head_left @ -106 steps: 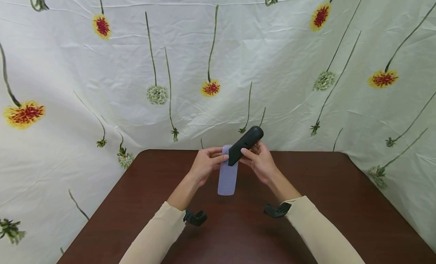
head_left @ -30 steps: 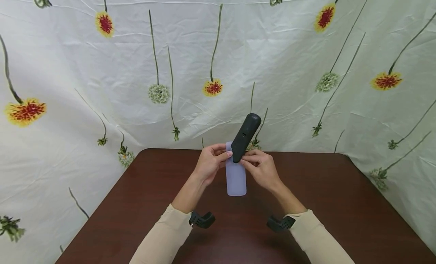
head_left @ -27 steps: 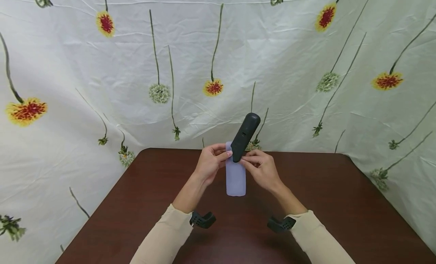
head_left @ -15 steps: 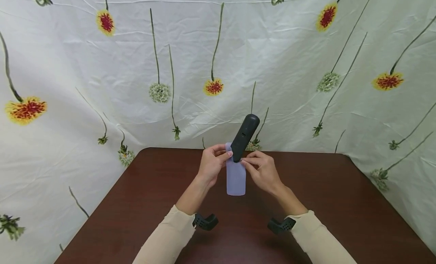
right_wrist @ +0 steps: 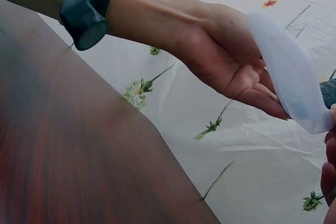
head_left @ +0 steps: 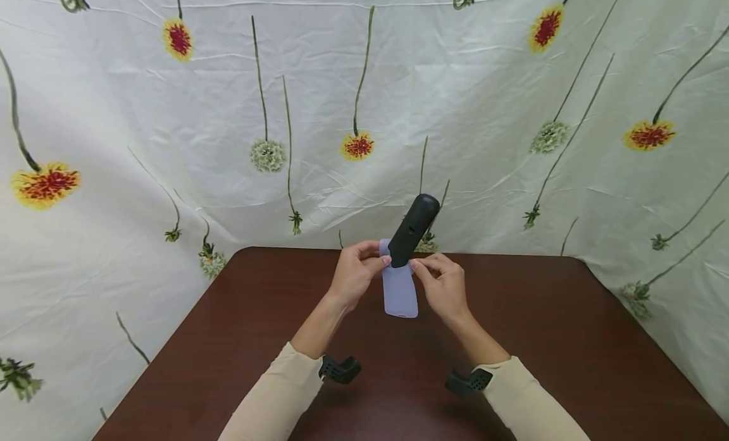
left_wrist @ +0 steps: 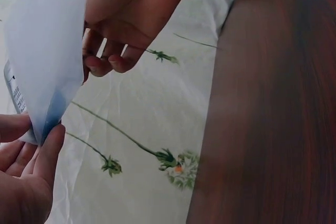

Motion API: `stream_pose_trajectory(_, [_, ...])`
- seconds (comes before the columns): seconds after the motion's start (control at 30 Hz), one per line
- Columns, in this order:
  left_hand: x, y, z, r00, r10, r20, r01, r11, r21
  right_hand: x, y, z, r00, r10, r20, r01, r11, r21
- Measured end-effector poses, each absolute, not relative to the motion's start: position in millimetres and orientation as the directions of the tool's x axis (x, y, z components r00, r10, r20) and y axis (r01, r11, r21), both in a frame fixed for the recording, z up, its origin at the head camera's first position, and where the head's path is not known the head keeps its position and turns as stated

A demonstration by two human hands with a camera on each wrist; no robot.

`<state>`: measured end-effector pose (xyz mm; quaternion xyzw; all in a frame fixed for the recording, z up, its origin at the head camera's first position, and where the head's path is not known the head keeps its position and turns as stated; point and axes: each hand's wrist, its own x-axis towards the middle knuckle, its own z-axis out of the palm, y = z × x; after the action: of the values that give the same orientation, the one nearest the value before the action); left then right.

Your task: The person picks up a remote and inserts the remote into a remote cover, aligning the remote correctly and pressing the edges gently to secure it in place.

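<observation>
Above table: 2 hands (w/ remote).

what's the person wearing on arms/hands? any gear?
Both arms wear long cream sleeves of smooth knit that end short of the wrists. Each wrist carries a black perforated camera mount, the other on the right. The left hand and right hand are bare: no gloves, rings or cables visible.

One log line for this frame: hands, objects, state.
left hand: pinches sleeve mouth | right hand: pinches sleeve mouth | black remote: tip in pale lavender sleeve, tilted | held above brown table
</observation>
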<state>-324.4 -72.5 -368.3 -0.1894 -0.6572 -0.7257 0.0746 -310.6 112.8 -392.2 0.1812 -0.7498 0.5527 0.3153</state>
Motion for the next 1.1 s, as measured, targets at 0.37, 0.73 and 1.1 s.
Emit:
stream_pose_trajectory(0.37, [-322,-76,-363,-0.929,0.186,0.319,0.299,-0.125,0.946,-307,110,-392,-0.842,0.063,0.536,-0.530,0.088,-0.843])
stream_pose_trajectory(0.73, [-323,-78,-364,-0.916,0.244,0.317,0.301,-0.103,0.948,-301,106,-388,-0.838,0.089,0.539,-0.539,0.028,-0.842])
stream_pose_trajectory(1.1, [-321,-78,-364,-0.897,0.280,0.341,0.328,-0.092,0.940,-300,103,-387,-0.807,0.171,0.565,-0.566,0.048,-0.823])
